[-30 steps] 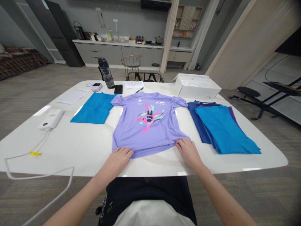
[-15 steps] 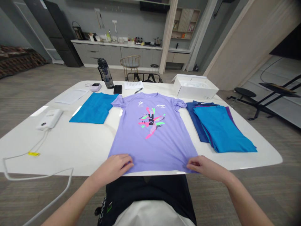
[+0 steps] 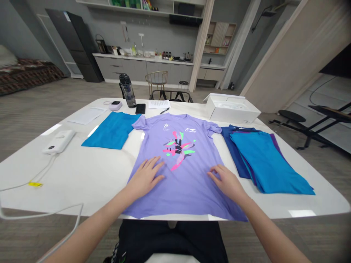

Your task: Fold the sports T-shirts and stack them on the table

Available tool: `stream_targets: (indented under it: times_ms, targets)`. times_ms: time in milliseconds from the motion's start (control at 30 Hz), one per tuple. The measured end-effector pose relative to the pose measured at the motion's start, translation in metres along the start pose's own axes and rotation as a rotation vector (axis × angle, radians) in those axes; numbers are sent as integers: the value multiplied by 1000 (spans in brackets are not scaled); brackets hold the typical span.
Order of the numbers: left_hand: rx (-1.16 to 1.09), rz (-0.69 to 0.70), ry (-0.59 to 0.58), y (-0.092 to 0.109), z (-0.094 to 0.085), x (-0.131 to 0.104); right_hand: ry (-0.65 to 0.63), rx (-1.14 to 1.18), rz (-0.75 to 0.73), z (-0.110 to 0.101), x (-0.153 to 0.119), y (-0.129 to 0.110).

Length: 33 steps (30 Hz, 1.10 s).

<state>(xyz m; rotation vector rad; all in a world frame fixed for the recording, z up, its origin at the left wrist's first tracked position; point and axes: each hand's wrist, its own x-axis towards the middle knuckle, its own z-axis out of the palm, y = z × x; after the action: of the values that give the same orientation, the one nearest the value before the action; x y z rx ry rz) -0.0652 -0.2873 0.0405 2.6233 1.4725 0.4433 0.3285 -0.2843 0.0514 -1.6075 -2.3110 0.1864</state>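
And off the hem my hands come: the left hand [image 3: 145, 179] lies up on the shirt [image 3: 181, 193], fingers spread, the right hand [image 3: 226, 180] across from it, fingers loosely bent, the two apart and neither seeming to grip cloth. The hem, bunched a second ago, now reaches the tabletop [image 3: 90, 175]'s near edge, so the spreading-out looks nearly done to me. Lilac, front up, bright print mid-chest, faint creases low down, it sits between a blue cloth [image 3: 112, 129] and a stack [image 3: 268, 160].
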Motion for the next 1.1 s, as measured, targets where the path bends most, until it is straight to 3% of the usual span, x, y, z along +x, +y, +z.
stream_targets:
  times_ms: [100,233,400,633,767,967,1100]
  targets:
    - [-58,-39,55,-14,3,50,32,21,-47,8,54,9]
    - [-51,-183,50,-45,20,130,57,21,-56,32,136,20]
    - [56,-339,15,-88,37,204,33,-47,49,62,211,31]
    - [230,-456,68,-165,31,236,166,-104,296,62,261,82]
    - [254,-401,-18,-199,25,246,70,-74,335,55,280,117]
    - [239,-565,-79,-214,30,272,-111,-91,564,58,303,133]
    - [242,-646,-8,-207,37,293,-45,-183,549,61,326,123]
